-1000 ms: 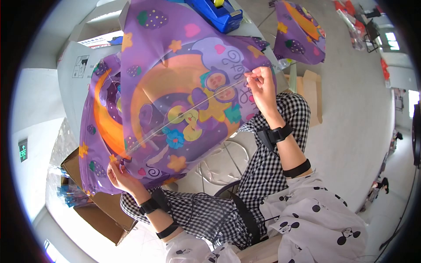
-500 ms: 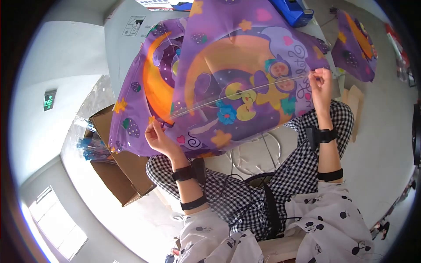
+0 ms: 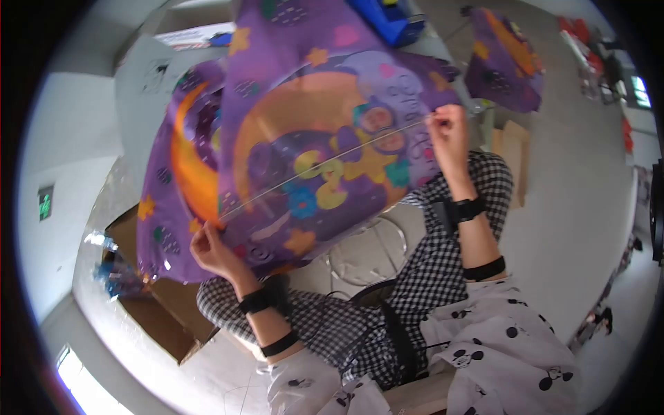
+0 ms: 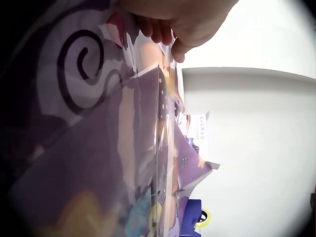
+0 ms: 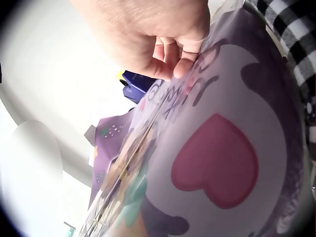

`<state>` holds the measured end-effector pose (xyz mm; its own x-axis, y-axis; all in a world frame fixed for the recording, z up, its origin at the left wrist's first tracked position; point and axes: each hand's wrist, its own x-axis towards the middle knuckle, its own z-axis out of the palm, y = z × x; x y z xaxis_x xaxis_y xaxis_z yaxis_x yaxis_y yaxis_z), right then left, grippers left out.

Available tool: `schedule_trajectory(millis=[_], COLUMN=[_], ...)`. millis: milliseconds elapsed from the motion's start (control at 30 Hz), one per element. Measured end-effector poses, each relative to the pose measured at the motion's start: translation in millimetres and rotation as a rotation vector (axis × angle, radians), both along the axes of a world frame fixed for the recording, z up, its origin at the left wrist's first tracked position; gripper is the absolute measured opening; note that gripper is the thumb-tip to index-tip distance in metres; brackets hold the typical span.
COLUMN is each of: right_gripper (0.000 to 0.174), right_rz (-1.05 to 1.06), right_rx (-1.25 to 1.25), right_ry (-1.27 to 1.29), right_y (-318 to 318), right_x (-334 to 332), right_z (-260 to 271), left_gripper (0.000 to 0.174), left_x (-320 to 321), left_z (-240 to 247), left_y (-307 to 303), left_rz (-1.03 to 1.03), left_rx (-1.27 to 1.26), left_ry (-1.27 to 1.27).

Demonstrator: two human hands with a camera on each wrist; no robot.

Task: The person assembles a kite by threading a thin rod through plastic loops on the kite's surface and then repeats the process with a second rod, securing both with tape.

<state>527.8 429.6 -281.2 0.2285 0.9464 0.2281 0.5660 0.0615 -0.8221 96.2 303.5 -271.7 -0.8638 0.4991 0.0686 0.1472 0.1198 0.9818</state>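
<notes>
A purple printed plastic sheet (image 3: 297, 138), with a moon, stars and hearts, spreads over the knees and the table edge. Its surface looks glossy and partly see-through in the left wrist view. My left hand (image 3: 218, 254) pinches it at the lower left, thumb and fingertips together. At the upper right my right hand (image 3: 451, 142) pinches it near the lettering. Taut between the two hands runs a thin pale line (image 3: 325, 161); I cannot tell whether it is a rod or the film's edge. A large pink heart (image 5: 217, 160) shows below the right fingers.
A blue tape dispenser (image 3: 391, 24) stands behind the sheet on the grey table (image 3: 138, 104). Another purple printed piece (image 3: 503, 66) hangs at the far right. An open cardboard box (image 3: 155, 311) is on the floor at left, and a pale wire ring (image 3: 366, 256) shows below the sheet.
The head view swung one way and then part of the way back. Both hands keep their pinch, and the pale line stays stretched between them.
</notes>
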Motion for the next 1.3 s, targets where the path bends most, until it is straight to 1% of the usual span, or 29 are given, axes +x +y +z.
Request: schedule_trajectory(millis=[100,133,233,567,667,767,1300], right_gripper=[0.024,0.026,0.027,0.028,0.030,0.028,0.031], right_rz=[0.005,0.012,-0.025,-0.043,-0.038,-0.070,-0.089], right_rx=[0.010,0.010,-0.020,-0.011,-0.098,-0.021,-0.045], right_ry=[0.044,0.134,0.149,0.137,0.142,0.115,-0.047], right_y=[0,0,-1,1,0,3,3], right_x=[2,-1,-4,-2,-2,-3,-9], right_z=[-2,-1,7,5,11,7,14], left_gripper=[0.013,0.013,0.013,0.013,0.014,0.014,0.017], left_x=[0,2,2,0,0,1,2], left_z=[0,1,4,0,-2,-2,-5], left_y=[0,1,1,-1,-1,-1,2], left_rz=[-0.023,-0.032,-0.039,-0.053,-0.059,-0.049,-0.018], left_rx=[-0.007,-0.005,-0.013,-0.034,-0.030,-0.033,-0.053], left_ry=[-0.019,-0.037,-0.058,-0.052,-0.042,-0.043,-0.022])
